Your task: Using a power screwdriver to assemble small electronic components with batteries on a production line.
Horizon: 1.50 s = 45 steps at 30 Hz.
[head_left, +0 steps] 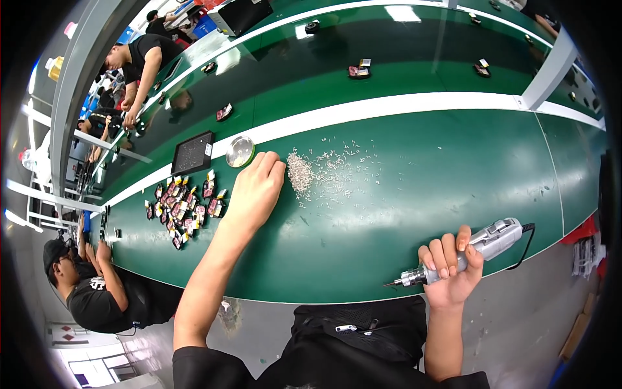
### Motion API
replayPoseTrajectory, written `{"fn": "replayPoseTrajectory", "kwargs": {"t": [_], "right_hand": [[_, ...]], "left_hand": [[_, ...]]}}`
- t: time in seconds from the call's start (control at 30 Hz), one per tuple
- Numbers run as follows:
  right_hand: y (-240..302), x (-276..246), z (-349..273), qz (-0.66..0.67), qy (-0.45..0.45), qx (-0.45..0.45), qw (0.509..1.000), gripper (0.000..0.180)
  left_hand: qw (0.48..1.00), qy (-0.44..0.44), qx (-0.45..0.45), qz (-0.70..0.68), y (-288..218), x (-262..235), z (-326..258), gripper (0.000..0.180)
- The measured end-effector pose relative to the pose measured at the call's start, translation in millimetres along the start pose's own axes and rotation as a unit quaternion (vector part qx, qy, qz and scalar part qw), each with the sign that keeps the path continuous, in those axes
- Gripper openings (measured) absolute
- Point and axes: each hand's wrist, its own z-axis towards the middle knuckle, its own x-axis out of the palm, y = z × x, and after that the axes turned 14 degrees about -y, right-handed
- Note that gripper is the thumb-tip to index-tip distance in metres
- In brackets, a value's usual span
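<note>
My right hand (450, 269) is closed around a silver electric screwdriver (483, 246) with a black cord, held near the front edge of the green workbench (414, 201), its bit pointing left. My left hand (256, 191) rests on the bench with its fingers together, its fingertips beside a heap of small silver screws (299, 174). More screws lie scattered to the right of the heap. A pile of several small red and yellow parts (184, 207) lies left of that hand.
A black tray (192, 153) and a round metal tin (240, 151) sit behind the left hand by a white stripe. A few small parts lie on the far belt. Other people work at the bench on the left.
</note>
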Motion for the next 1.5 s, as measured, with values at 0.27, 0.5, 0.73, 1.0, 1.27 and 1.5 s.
{"fn": "replayPoseTrajectory", "kwargs": {"t": [0.27, 0.5, 0.73, 1.0, 1.27, 1.5], "right_hand": [[0.9, -0.6, -6.5, -0.001, -0.006, -0.006, 1.000, 0.010], [-13.1, 34.7, 0.7, 0.023, 0.026, -0.015, 0.999, 0.010], [-22.9, 64.6, -1.0, 0.007, 0.124, -0.038, 0.991, 0.010], [-24.2, 53.7, -5.0, 0.004, 0.100, -0.051, 0.994, 0.013], [-23.0, 49.7, -4.9, -0.042, 0.118, -0.104, 0.987, 0.013], [-25.7, 39.6, -3.5, -0.002, 0.013, -0.098, 0.995, 0.009]], "left_hand": [[0.959, -0.018, -0.226, -0.172, -43.2, -13.5, -18.9, 0.009], [0.747, -0.025, -0.338, -0.573, -137.8, -53.6, -48.1, 0.009], [0.486, -0.082, -0.427, -0.758, -168.0, -49.6, -57.8, 0.017], [0.479, -0.060, -0.436, -0.759, -171.3, -49.9, -60.2, 0.016], [0.798, -0.116, -0.297, -0.511, -169.4, -43.3, -48.3, 0.006], [0.828, -0.085, -0.374, -0.409, -104.3, -52.1, -37.6, 0.033]]}}
